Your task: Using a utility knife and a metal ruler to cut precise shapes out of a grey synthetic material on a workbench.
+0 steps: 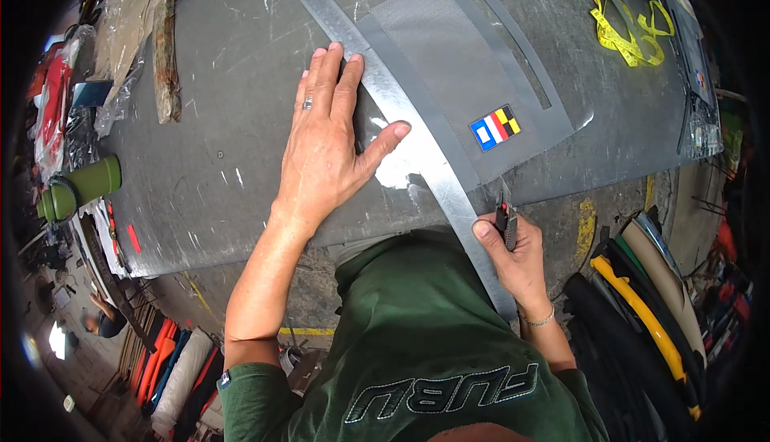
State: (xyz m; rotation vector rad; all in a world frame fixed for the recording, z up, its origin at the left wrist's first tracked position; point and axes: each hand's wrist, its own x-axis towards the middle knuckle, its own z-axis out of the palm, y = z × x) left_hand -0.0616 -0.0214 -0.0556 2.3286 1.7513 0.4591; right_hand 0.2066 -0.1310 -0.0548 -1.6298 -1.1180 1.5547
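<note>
A long metal ruler [413, 127] lies aslant on the dark table, along the left edge of a grey fabric panel [449, 57]. My left hand [321, 141] is spread on the table and ruler, its fingertips and thumb touching the metal. My right hand [517, 261] grips a black and red utility knife [505, 221] beside the ruler's near part. The blade points at the panel's near corner; whether it touches the fabric I cannot tell. A colourful patch [495, 127] sits near that corner, and a long slot runs by the panel's right side.
A yellow measuring tape [630, 37] lies loosely at the table's far right. A worn bar-shaped piece [167, 61] rests at the far left, near plastic-wrapped material. At the left edge is a green cylinder [92, 179]. Material rolls [642, 306] stand below the table on the right.
</note>
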